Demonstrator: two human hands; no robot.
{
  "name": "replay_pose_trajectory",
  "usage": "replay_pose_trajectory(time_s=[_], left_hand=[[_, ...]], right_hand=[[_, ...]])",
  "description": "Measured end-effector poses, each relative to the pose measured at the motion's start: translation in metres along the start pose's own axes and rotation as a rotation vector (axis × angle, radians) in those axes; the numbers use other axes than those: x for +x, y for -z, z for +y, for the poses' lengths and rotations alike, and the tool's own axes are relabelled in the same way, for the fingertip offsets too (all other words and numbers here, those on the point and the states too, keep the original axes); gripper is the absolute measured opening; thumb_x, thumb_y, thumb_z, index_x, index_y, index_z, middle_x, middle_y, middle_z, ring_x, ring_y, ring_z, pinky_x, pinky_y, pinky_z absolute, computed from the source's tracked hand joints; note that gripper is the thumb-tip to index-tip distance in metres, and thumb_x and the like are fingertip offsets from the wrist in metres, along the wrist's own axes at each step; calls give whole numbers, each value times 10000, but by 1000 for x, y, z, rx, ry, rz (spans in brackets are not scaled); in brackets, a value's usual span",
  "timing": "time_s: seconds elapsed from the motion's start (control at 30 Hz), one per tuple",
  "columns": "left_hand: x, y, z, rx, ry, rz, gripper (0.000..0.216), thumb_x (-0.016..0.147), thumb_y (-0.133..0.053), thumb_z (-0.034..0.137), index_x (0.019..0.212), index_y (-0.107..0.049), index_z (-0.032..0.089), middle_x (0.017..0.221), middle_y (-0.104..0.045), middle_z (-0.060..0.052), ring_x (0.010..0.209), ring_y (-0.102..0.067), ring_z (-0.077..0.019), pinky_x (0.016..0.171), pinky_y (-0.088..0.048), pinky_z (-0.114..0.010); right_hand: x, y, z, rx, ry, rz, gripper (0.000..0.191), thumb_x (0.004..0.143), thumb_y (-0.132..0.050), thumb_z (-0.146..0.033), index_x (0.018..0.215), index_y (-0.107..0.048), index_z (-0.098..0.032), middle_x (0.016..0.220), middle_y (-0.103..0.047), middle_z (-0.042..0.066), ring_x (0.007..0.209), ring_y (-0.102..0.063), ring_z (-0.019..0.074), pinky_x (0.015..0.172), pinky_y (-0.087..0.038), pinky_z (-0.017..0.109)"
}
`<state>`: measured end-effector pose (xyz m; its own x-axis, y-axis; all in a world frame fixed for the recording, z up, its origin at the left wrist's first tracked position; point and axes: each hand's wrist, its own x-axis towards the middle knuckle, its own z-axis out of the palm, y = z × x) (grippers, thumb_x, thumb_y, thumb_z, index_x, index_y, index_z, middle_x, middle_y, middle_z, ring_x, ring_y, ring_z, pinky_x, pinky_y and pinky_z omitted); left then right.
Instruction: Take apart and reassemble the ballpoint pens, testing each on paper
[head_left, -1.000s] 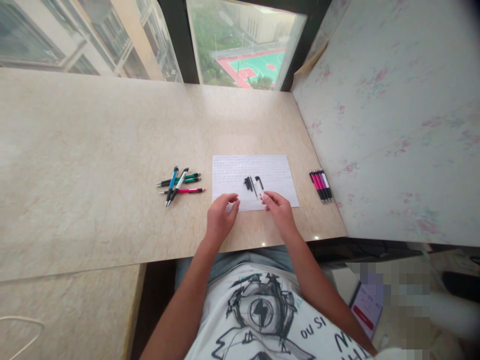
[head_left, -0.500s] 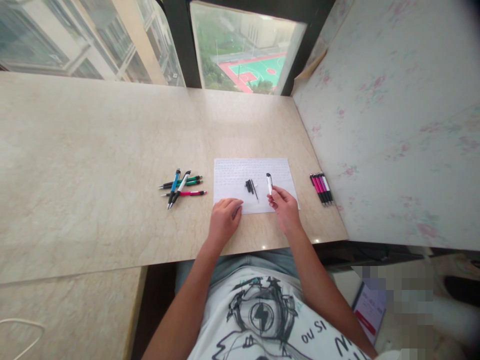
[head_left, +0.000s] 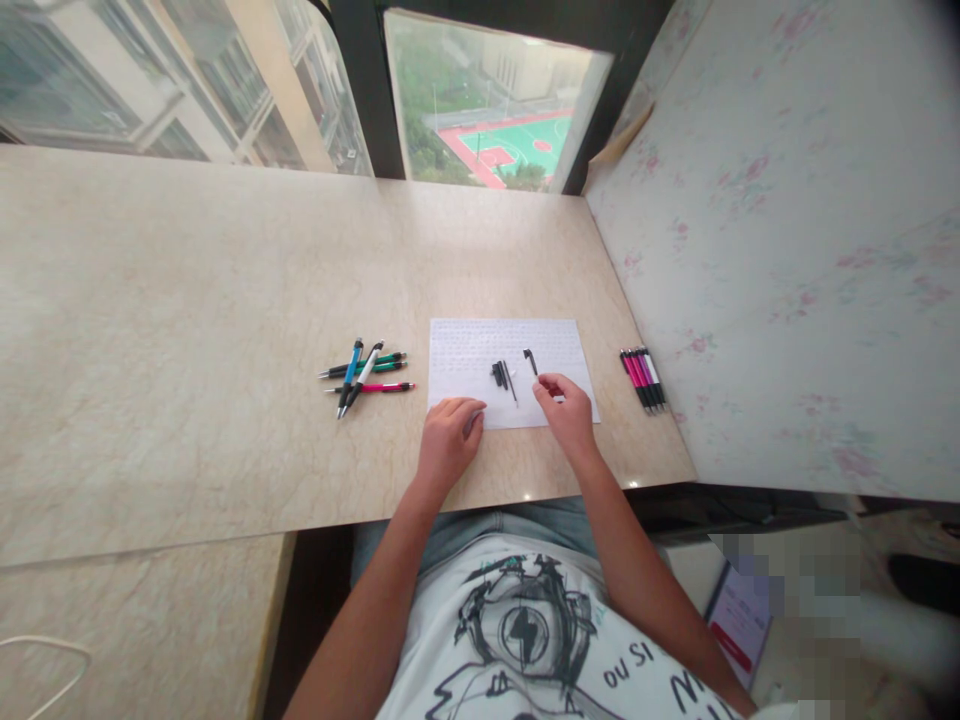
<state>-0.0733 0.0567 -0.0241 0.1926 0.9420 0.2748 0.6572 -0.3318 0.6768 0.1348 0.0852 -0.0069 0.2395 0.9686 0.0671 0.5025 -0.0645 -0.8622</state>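
Observation:
My right hand is closed over the lower right of the written sheet of paper. Between its thumb and fingers is a pen barrel with a black clip, its clip end pointing away from me; the rest is covered by the fingers. My left hand rests at the sheet's lower left edge with fingers curled; anything inside them is hidden. Between the hands, small black pen parts lie on the paper beside a thin refill.
To the left, several pens in blue, white, green and pink lie crossed in a loose pile. Several pink, purple and white pens lie side by side near the flowered wall. A window stands behind the marbled counter.
The pen barrel in my right hand has turned and tipped left; its black clip now shows and its white side is mostly out of sight. My left hand has stayed in place.

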Motion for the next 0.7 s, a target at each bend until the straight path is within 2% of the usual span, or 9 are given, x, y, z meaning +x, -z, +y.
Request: replay_pose_trajectory(time_s=[0.17, 0.4, 0.57, 0.7], left_hand=[[0, 0, 1, 10, -2, 1, 158, 898, -562, 177, 1012, -665, 212, 1005, -725, -62, 948, -645, -230, 864, -485, -393], [1, 3, 5, 18, -9, -9, 150, 891, -561, 155, 987, -661, 211, 987, -725, -58, 939, -640, -230, 854, -485, -392], [0, 1, 4, 11, -16, 5, 149, 884, -564, 147, 973, -666, 209, 967, -724, -60, 926, -638, -225, 852, -493, -392], [-2, 5, 5, -80, -7, 113, 155, 894, -544, 148, 968, -669, 203, 973, -717, -70, 946, -637, -214, 873, -502, -382]], right_hand=[[1, -4, -3, -244, 19, -43, 301, 853, -537, -344, 984, -733, -158, 847, -740, 96, 722, -646, 209, 721, -493, 335], [1, -10, -10, -491, 54, -114, 306, 907, -500, -308, 1076, -722, -181, 846, -750, 88, 760, -665, 215, 721, -441, 307], [3, -9, -12, -524, 40, -124, 285, 902, -512, -289, 1049, -733, -187, 840, -752, 97, 754, -665, 213, 710, -422, 297], [-7, -4, -10, -386, 64, -4, 294, 913, -490, -344, 931, -736, -186, 775, -723, 80, 694, -628, 200, 667, -416, 291]])
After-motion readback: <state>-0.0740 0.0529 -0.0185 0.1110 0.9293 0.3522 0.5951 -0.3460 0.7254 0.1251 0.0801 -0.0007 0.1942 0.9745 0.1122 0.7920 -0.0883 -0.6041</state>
